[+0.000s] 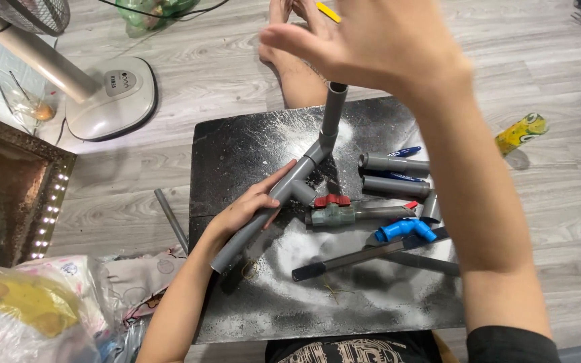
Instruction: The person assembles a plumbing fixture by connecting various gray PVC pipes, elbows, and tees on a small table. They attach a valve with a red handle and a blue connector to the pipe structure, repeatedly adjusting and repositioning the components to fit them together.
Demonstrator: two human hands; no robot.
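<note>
The desk (237, 144) is black, dusted with patches of white powder. On it the joined pipe assembly (284, 191) is plain grey, like the two short pipes (395, 165) at the right. The valve (334, 214) is grey-green with a red handle; just near of it lies a bright blue elbow fitting (405, 230). The floor (539, 60) is pale grey wood-grain planks. The fan base (112, 97), far left, is off-white. A can (520, 133), far right, is yellow and green.
</note>
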